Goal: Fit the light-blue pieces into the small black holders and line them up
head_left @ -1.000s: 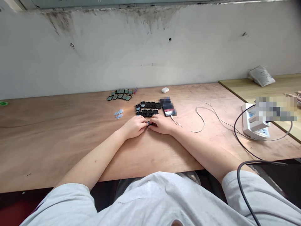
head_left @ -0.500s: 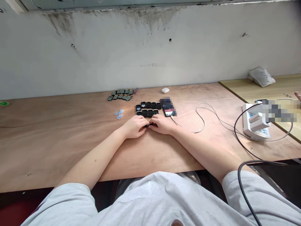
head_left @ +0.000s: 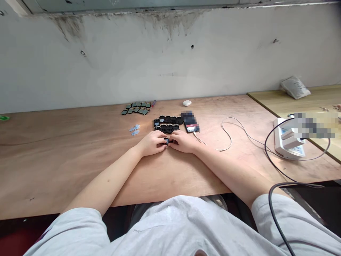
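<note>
Between both hands, on the wooden table, is a small black casing (head_left: 167,140) with a pale blue patch on it. My left hand (head_left: 153,143) grips its left side, fingers curled. From the right, my right hand (head_left: 182,140) pinches the other side; the fingers partly cover the piece. Just beyond my hands lie two rows of similar black casings (head_left: 170,120), a few bearing a light blue piece. Loose pale blue pieces (head_left: 134,130) lie to the left. Farther back are several small grey-faced screen modules (head_left: 136,107) in two rows.
A phone (head_left: 190,121) with a white charging cable (head_left: 230,140) lies right of the casings. A white earbud case (head_left: 187,103) sits near the wall. To the right stands a white power strip (head_left: 282,142) with plugs and a black cable (head_left: 270,201). Part of another person's hand shows at the right edge.
My fingers have shifted slightly, so more of the casing and its blue patch shows between them. The view has moved a little; the other person's hand at the right edge shows less.
</note>
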Available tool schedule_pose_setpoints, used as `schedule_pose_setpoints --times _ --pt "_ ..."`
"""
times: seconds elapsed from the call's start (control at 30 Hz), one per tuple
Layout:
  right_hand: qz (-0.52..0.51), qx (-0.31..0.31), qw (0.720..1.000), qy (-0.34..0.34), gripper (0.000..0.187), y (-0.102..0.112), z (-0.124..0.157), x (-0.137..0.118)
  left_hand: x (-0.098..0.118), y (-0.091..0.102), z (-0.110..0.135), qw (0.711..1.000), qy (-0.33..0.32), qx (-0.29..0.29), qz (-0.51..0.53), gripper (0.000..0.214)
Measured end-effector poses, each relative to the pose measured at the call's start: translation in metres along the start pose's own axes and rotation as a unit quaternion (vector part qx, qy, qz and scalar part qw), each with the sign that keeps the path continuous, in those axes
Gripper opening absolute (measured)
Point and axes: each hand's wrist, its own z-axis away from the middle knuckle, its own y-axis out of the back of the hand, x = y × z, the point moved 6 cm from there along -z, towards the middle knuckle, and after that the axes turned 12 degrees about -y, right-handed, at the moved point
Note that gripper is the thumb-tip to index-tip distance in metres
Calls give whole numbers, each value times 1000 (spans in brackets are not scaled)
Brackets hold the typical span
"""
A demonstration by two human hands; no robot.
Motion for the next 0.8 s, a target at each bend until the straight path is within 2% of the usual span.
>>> schedule_pose_setpoints --times 0.43,0.57,0.7,0.8 --pt "-13 7 1000 -1 9 1 1 -1 -5 -5 3 1000 7 -12 -28 16" --pt "-25 43 999 10 23 4 3 -2 -12 5 7 996 46 30 -72 15" --pt "-26 49 998 -6 43 5 5 -1 -25 17 15 986 96 83 -108 15" --pt "-28 49 998 -16 44 6 6 0 -34 23 21 978 128 112 -120 15"
